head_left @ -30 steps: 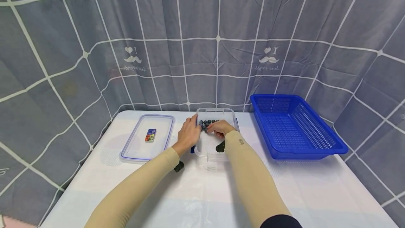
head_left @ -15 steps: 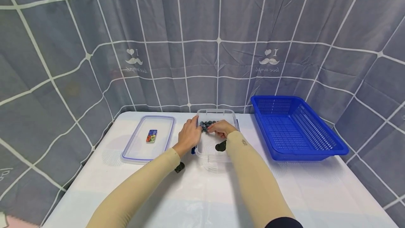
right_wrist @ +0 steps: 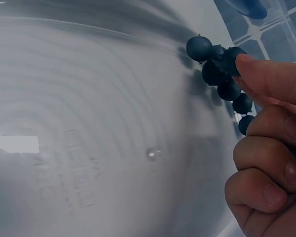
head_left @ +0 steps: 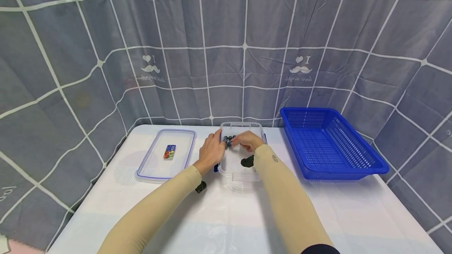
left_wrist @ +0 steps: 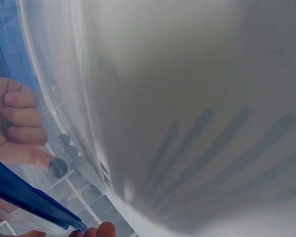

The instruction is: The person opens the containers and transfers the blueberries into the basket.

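Note:
A clear plastic container [head_left: 237, 176] with a blue latch [left_wrist: 29, 195] stands at the table's back middle. Several dark blueberries [right_wrist: 214, 74] line up inside, along its far left part. My left hand [head_left: 212, 150] holds the container's left side, fingertips at the latch in the left wrist view. Reaching inside, my right hand [head_left: 249, 141] pinches one blueberry [right_wrist: 229, 61] between thumb and index finger, beside the others. Its remaining fingers [right_wrist: 259, 155] are curled in. In the head view this hand covers part of the row.
To the left lies a clear lid [head_left: 150, 171] with a blue seal and a colourful label [head_left: 169, 152]. A blue perforated basket [head_left: 300, 162] stands on the right. Behind the white table [head_left: 219, 222] hangs a grey checked curtain [head_left: 226, 69].
My right hand has risen slightly inside the container and hides more of the blueberry row's right end. My left hand stays at the container's side. The head view has tilted a little.

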Available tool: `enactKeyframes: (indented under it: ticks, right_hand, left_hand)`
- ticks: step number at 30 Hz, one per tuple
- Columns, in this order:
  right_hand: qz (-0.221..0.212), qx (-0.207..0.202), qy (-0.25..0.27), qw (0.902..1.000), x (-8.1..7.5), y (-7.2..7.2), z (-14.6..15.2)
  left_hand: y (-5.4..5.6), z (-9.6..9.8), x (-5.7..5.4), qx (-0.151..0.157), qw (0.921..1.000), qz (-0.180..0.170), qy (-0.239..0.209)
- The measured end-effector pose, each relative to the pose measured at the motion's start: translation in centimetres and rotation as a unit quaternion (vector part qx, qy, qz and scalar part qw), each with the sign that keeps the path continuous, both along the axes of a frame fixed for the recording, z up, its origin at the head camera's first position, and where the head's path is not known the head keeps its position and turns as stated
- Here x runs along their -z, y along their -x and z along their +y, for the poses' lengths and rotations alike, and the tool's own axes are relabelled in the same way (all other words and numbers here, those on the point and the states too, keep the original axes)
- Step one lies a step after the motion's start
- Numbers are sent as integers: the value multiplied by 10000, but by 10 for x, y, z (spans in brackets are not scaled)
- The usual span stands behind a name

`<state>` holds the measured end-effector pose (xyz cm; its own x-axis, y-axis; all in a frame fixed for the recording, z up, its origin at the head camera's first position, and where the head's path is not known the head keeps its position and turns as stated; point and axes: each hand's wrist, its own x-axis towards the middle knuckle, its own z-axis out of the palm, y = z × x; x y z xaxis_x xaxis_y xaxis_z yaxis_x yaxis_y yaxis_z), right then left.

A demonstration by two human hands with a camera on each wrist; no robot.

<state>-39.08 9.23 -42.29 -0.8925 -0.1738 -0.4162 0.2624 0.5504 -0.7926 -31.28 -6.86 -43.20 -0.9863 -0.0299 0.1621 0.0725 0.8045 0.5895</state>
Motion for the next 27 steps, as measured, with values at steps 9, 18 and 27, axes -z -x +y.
enactKeyframes:
  ticks: [9, 18, 27]
  right_hand:
    - [170, -183, 105, 9996, -13, 2, 1]
    - [367, -581, 223, 9974, -38, 5, 6]
    - [643, -718, 253, 9950, -65, 2, 25]
  left_hand:
    - [0, 0, 0, 43, 10000, -25, -17]
    - [0, 0, -1, -1, 10000, -46, -36]
    - [0, -1, 0, 16, 10000, -28, -16]
